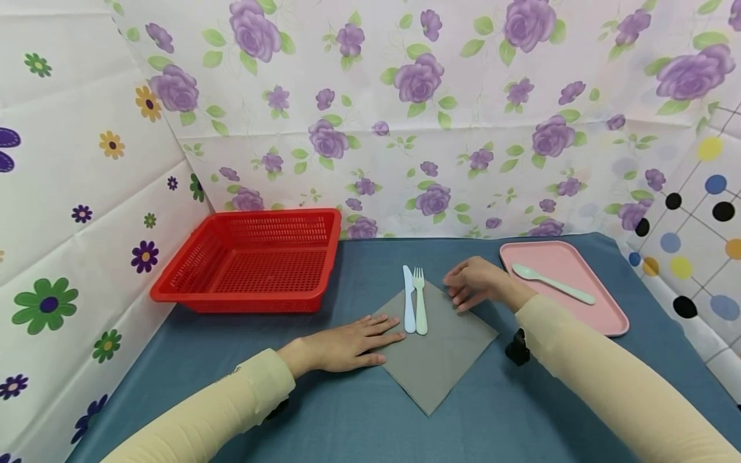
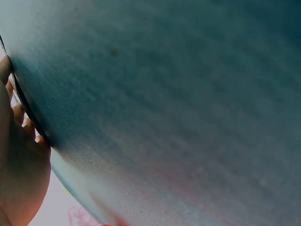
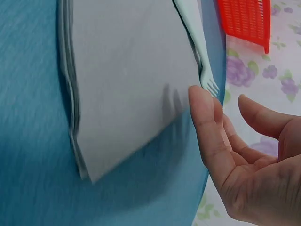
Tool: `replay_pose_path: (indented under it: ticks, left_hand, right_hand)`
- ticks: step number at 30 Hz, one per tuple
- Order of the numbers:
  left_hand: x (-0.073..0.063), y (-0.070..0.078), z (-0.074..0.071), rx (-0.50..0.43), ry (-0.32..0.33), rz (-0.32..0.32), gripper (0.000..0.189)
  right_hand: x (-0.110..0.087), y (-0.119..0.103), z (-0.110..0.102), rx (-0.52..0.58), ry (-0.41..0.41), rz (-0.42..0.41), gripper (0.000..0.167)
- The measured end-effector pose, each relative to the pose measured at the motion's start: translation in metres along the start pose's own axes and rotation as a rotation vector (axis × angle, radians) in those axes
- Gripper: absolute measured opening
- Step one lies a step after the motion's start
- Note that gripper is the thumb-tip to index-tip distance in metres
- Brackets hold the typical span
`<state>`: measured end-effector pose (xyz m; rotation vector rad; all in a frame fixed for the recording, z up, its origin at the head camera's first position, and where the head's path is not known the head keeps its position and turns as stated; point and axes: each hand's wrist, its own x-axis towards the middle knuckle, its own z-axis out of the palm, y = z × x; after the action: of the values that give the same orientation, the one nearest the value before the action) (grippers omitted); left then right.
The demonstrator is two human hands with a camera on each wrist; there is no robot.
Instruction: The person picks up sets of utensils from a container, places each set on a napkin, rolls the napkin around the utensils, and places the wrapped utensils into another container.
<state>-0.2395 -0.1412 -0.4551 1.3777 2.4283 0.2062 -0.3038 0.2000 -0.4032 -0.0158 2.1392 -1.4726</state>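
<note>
The left arm (image 1: 202,411) enters the head view at lower left; the left hand (image 1: 347,346) lies palm down just below centre, fingers (image 1: 379,342) straight and slightly spread, pointing right. The right arm (image 1: 625,386) slants up from the lower right corner to the right hand (image 1: 480,283), right of centre, fingers loosely bent. In the right wrist view its thumb (image 3: 263,117) stands apart from the fingertips.

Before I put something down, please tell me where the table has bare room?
Bare blue cloth lies in front of the grey napkin, between the sleeves, and along the back, between the red basket and pink tray. The basket is empty. The napkin is crowded: knife and fork lie there, the left hand touches it, the right hand is near.
</note>
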Motion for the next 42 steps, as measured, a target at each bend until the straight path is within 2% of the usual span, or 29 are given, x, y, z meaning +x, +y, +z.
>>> replay_pose_path:
  ticks: [11,23,34,42]
  left_hand:
    - [0.000,0.000,0.002,-0.011,0.003,0.023,0.061]
    - [0.001,-0.003,-0.002,-0.008,-0.004,0.006,0.061]
    - [0.000,-0.002,0.001,-0.020,0.007,0.016,0.061]
    - [0.000,-0.001,0.001,-0.017,0.002,0.012,0.060]
  right_hand:
    - [-0.013,0.007,-0.037,-0.037,-0.044,0.030,0.053]
    - [-0.035,0.013,-0.081,-0.105,-0.033,0.007,0.061]
    - [-0.054,0.023,-0.123,-0.164,0.018,0.035,0.060]
    - [-0.061,0.031,-0.148,-0.199,0.002,0.053,0.063]
